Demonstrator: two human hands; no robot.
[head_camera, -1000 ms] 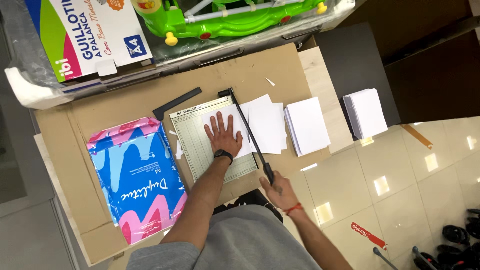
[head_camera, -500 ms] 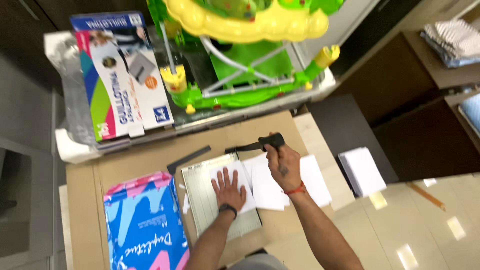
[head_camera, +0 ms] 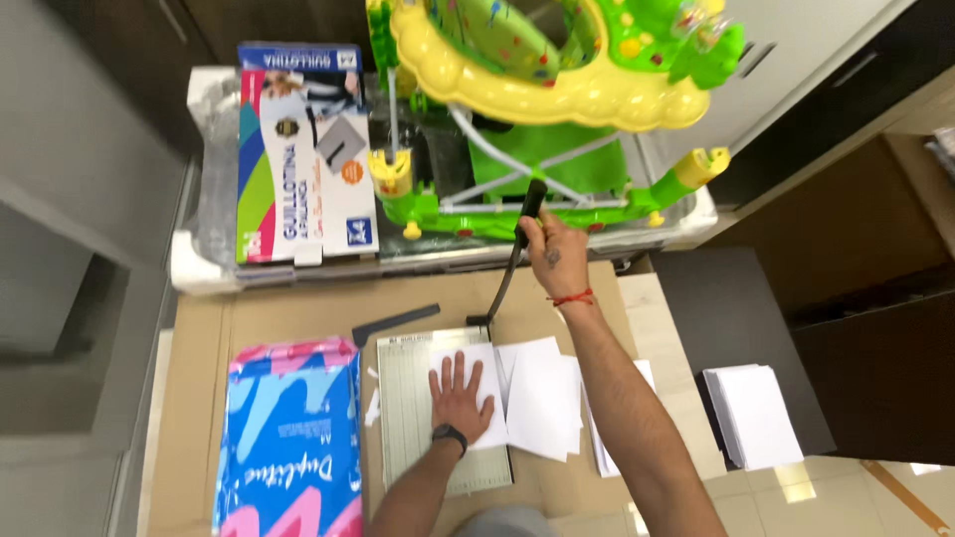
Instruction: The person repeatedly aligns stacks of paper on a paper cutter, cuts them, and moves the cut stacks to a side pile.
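Observation:
A guillotine paper cutter [head_camera: 418,398] with a pale green gridded bed lies on a cardboard sheet. My left hand [head_camera: 461,395], with a black watch at the wrist, presses flat on white paper [head_camera: 482,363] on the bed. My right hand [head_camera: 553,251], red string at the wrist, grips the black cutter handle [head_camera: 533,199], and the blade arm [head_camera: 502,288] stands raised steeply from its hinge. Cut white sheets [head_camera: 542,398] lie to the right of the blade edge.
A blue and pink paper ream [head_camera: 288,438] lies to the left of the cutter. Behind are a colourful box [head_camera: 298,149] and a green and yellow baby walker [head_camera: 557,89]. A white paper stack [head_camera: 756,413] rests on a dark surface at right. A black bar [head_camera: 395,323] lies on the cardboard.
My right hand has lifted the cutter handle from low near my body up to a steep raised angle. My left hand stayed pressed on the paper. The view tilted upward.

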